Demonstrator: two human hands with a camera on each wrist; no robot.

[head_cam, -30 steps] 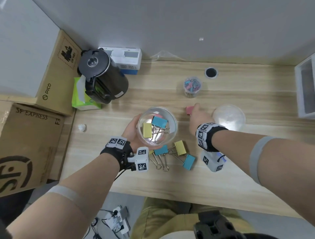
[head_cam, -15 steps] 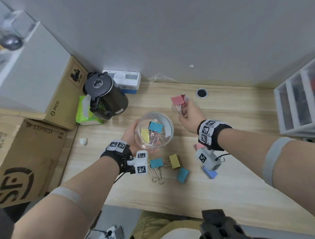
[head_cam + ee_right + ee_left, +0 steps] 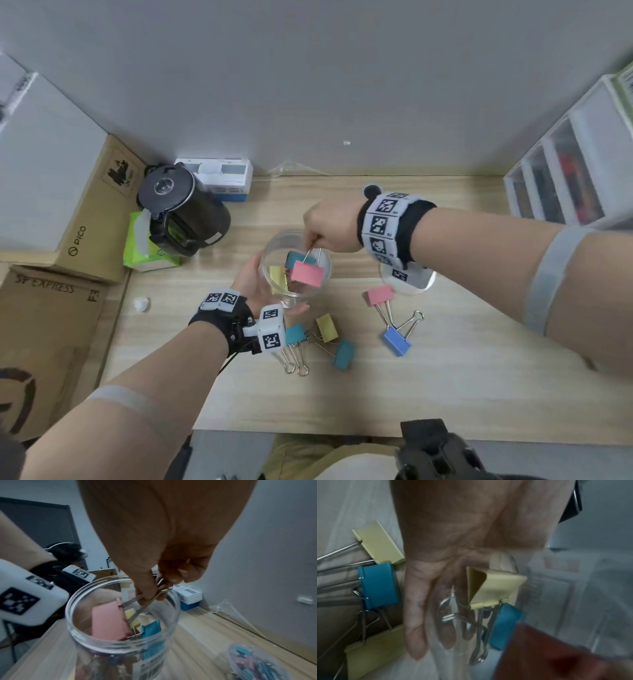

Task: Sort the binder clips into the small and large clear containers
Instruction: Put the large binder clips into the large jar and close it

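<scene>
My left hand (image 3: 255, 286) grips the large clear jar (image 3: 274, 246) from its left side and holds it tilted above the desk. In the left wrist view its fingers (image 3: 416, 635) wrap the jar wall. My right hand (image 3: 325, 222) pinches the wire handles of a large pink binder clip (image 3: 307, 274), which hangs inside the jar mouth. In the right wrist view my right hand (image 3: 159, 592) holds the pink clip (image 3: 109, 622) just below the jar rim (image 3: 120, 646). A yellow clip (image 3: 278, 279) and a teal clip (image 3: 294, 260) lie in the jar.
Loose large clips lie on the desk: pink (image 3: 379, 294), blue (image 3: 396, 341), teal (image 3: 295, 334), yellow (image 3: 327, 327), teal (image 3: 344, 354). The small container (image 3: 254, 661) holds small clips. A clear lid (image 3: 419, 286), black kettle (image 3: 185, 209), cardboard boxes (image 3: 85, 212) and white drawers (image 3: 565, 178) surround the work area.
My right hand picked the pink clip off the desk near the lid, lifted it, and carried it left into the jar mouth. My left hand kept holding the jar.
</scene>
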